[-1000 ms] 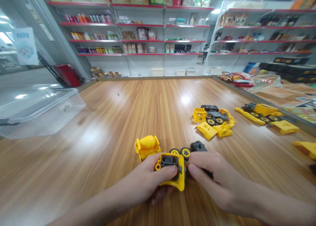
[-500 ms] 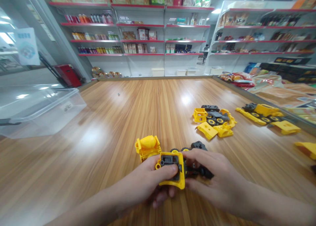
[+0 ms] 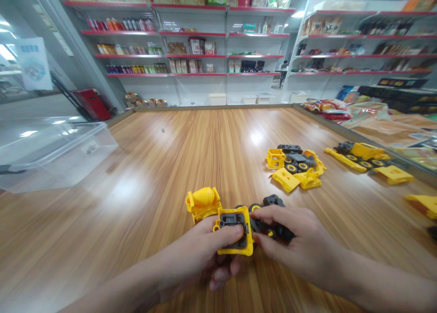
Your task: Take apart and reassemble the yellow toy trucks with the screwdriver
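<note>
My left hand (image 3: 201,253) grips a yellow toy truck cab (image 3: 235,231) with a dark grey insert, thumb pressed on its face. My right hand (image 3: 300,249) is closed on a black wheeled chassis (image 3: 269,228) that meets the cab's right side. A yellow mixer drum part (image 3: 203,202) rests on the wooden table (image 3: 170,167) just behind my left hand. A dark grey block (image 3: 273,200) lies behind my right hand.
A heap of yellow and black toy parts (image 3: 296,167) lies at mid right, and another set (image 3: 367,158) sits near the right edge. A clear plastic bin (image 3: 51,151) stands at the left. Store shelves (image 3: 205,53) line the back.
My right hand has taken up the wheeled chassis and brought it against the cab. Both hands have lifted slightly.
</note>
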A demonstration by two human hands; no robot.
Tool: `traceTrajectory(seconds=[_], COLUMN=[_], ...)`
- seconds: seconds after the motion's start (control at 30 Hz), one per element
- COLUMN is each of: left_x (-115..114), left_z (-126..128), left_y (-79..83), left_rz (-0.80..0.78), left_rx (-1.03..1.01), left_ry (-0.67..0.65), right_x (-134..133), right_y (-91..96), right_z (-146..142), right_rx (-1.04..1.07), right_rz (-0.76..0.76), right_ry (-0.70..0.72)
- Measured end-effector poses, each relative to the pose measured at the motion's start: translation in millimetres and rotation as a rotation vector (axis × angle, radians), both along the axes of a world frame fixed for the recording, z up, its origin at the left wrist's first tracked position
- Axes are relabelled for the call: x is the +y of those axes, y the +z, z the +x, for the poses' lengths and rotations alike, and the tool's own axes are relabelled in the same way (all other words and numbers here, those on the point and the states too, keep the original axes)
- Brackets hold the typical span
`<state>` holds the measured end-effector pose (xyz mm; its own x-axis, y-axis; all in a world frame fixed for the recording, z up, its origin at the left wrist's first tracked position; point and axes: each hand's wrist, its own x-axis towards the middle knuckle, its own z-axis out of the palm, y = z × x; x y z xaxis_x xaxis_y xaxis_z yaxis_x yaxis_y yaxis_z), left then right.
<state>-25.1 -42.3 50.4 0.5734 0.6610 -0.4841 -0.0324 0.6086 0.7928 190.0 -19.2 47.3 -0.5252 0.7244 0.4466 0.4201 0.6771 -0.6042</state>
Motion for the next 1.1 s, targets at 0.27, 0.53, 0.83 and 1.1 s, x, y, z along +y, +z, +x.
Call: traceTrajectory(seconds=[0.27, 0.53, 0.83, 1.1], left_x=[1.8, 2.2, 2.0, 2.3], left_z=[-0.2, -0.2, -0.3, -1.7], left_y=[0.0, -0.2, -0.9, 1.0], left_rz=[-0.006, -0.016, -0.021, 0.011], left_rx=[-0.026, -0.01, -0.008, -0.245], left_ry=[0.082, 0.1, 0.089, 0.088], right_x=[20.6, 24.8, 20.4, 5.4], right_y=[0.2, 3.5, 8.4, 19.1], right_z=[9.2, 12.3, 11.3, 5.8], right_rx=[-0.187, -0.45, -0.419, -0.185], right_rz=[-0.004, -0.068, -0.015, -0.148], right_ry=[-0.093, -0.064, -0.104, 0.096])
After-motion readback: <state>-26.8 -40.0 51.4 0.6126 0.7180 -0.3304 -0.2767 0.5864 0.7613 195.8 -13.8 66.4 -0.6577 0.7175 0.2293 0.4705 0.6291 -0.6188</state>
